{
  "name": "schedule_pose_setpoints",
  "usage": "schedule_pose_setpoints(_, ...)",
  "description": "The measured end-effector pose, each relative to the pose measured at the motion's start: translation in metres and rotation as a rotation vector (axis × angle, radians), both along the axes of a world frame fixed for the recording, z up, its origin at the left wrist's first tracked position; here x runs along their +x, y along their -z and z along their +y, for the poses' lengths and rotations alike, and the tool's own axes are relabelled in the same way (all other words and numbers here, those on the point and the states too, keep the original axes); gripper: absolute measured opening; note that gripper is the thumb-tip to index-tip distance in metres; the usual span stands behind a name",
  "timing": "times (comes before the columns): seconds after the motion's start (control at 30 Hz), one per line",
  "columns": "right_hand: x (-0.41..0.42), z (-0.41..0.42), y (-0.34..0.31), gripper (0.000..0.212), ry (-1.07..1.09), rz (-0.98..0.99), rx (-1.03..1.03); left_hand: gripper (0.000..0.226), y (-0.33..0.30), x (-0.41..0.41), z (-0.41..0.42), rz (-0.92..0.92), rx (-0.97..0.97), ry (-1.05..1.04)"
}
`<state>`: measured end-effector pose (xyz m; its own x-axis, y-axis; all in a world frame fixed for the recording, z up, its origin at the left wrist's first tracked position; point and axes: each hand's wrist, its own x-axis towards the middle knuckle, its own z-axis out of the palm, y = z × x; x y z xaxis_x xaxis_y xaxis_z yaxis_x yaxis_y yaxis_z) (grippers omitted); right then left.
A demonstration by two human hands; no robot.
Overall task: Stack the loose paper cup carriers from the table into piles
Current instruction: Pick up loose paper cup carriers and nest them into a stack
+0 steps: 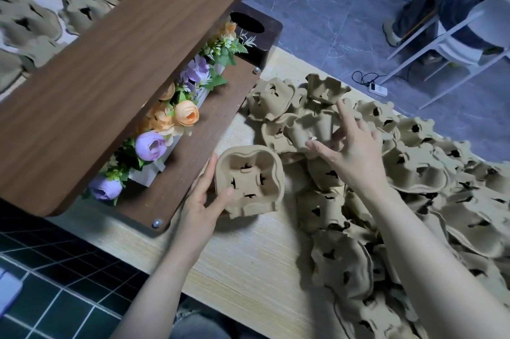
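At the table, my left grip holds a cup carrier at centre frame; my right grip, fingers spread wide, touches the pile right of it.

Paper cup carriers: dull beige-brown pulp throughout, dark slits at the cup holes. Table: pale straw yellow, finely streaked grain. Shelf unit: dark reddish-brown wood grain, silver-capped bolts. Artificial flowers: lilac and peach blooms, green leaves. Floor: veined blue-grey slabs. Nearer tiles: black, gridded in white.
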<state>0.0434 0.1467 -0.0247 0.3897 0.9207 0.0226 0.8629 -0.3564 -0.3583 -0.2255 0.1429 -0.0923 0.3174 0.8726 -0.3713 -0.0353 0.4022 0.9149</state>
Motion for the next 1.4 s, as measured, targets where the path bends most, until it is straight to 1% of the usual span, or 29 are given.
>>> schedule_pose_setpoints(0.2,0.001,-0.016,0.004,0.043,0.028,-0.03,0.043,0.064,0.003,-0.001,0.001,-0.026,-0.021,0.007)
schedule_pose_setpoints(0.33,-0.003,-0.026,0.005,0.023,0.026,0.012,0.113,0.065,0.007,-0.002,0.002,-0.025,-0.013,0.021)
schedule_pose_setpoints(0.4,-0.005,-0.033,0.004,0.019,0.041,0.071,0.156,0.066,0.005,-0.003,0.004,0.001,-0.009,0.049)
schedule_pose_setpoints(0.47,-0.009,-0.042,0.001,0.021,0.068,0.171,0.238,0.068,0.003,-0.004,0.005,0.045,0.019,0.095)
schedule_pose_setpoints(0.57,-0.029,-0.056,-0.006,0.031,0.092,0.34,0.368,0.068,0.0,-0.004,0.004,0.086,0.055,0.133)
schedule_pose_setpoints(0.63,-0.049,-0.062,-0.011,0.026,0.066,0.445,0.457,0.066,0.002,-0.004,0.003,0.092,0.082,0.138)
schedule_pose_setpoints(0.7,-0.067,-0.066,-0.012,0.025,-0.005,0.512,0.501,0.066,0.004,-0.005,0.003,0.085,0.071,0.131)
schedule_pose_setpoints(0.8,-0.087,-0.072,-0.003,0.028,-0.129,0.472,0.48,0.064,0.004,-0.005,0.005,0.04,0.015,0.127)
schedule_pose_setpoints(0.9,-0.094,-0.078,0.012,0.023,-0.183,0.4,0.444,0.045,-0.002,-0.003,0.006,0.025,0.02,0.095)
schedule_pose_setpoints(0.97,-0.096,-0.082,0.02,0.022,-0.187,0.369,0.412,0.042,-0.004,-0.003,0.006,0.026,0.014,0.077)
schedule_pose_setpoints(1.0,-0.096,-0.083,0.022,0.02,-0.183,0.36,0.395,0.043,-0.003,-0.003,0.006,0.021,0.006,0.083)
schedule_pose_setpoints(1.1,-0.097,-0.086,0.027,0.02,-0.182,0.298,0.343,0.061,0.0,-0.005,0.004,-0.017,-0.033,0.103)
schedule_pose_setpoints(1.2,-0.095,-0.088,0.029,0.026,-0.177,0.271,0.315,0.062,0.0,-0.008,0.003,-0.034,-0.047,0.092)
schedule_pose_setpoints(1.33,-0.093,-0.091,0.032,0.046,-0.189,0.27,0.266,0.044,-0.001,-0.008,0.002,-0.069,-0.08,0.064)
schedule_pose_setpoints(1.4,-0.093,-0.094,0.031,0.048,-0.181,0.309,0.255,0.041,-0.004,-0.008,0.001,-0.089,-0.104,0.058)
